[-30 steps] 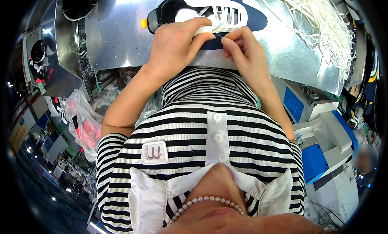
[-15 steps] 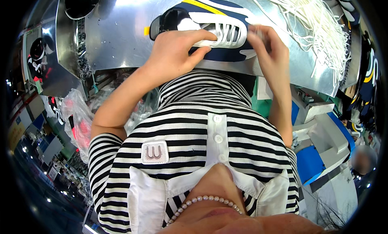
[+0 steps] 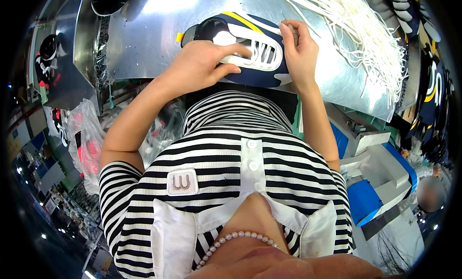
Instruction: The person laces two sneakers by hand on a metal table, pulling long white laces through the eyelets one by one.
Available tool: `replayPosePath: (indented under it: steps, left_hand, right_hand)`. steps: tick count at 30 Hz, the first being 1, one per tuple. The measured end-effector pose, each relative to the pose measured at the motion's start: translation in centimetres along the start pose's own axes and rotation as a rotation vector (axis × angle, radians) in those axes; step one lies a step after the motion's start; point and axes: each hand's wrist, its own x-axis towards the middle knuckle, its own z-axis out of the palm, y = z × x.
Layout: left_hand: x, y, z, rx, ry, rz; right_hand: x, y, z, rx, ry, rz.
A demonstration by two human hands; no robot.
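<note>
A navy shoe upper [image 3: 257, 79] with white trim and a yellow stripe lies flat on the metal table, its black collar toward the left. White lace [image 3: 263, 55] crosses its eyelets in several rows. From the left, my left hand [image 3: 204, 64] grips the upper: fingertips reach into the throat opening, the thumb rests on the near side. Beyond the toe end, to the right, my right hand [image 3: 301, 52] is raised with its fingers closed around a thin pointed tool [image 3: 294, 33]. A fine metal shaft sticks up past the fingertips; the handle is mostly hidden.
A big heap of loose white laces [image 3: 356, 28] covers the right part of the metal table [image 3: 144, 43]. Near the far left edge sits a dark shoe [image 3: 108, 0]. More navy uppers [image 3: 433, 96] hang at the right, above a grey and blue machine [image 3: 380, 182]. Plastic bags [image 3: 86, 139] lie lower left.
My right hand has come closer to the toe end and risen slightly; the tool in it now shows clearly. The upper appears lower and further left, with my left hand still on it.
</note>
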Motion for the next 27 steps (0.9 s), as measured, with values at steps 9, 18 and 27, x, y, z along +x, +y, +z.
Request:
replayPosePath:
  steps: [9, 18, 27]
  left_hand:
    - [0.8, 1.0, -2.1, 0.246, -0.320, -0.089]
    - [-9.5, -1.6, 9.3, -1.019, 0.903, -0.496]
    - [-3.9, -1.5, -6.5, -1.413, 0.805, -0.195]
  right_hand:
    - [-0.2, -0.3, 0.6, -0.070, 0.006, 0.012]
    - [-0.6, -0.9, 1.1, 0.340, -0.058, 0.200]
    - [4.0, -1.9, 4.6, 0.154, -0.102, -0.056]
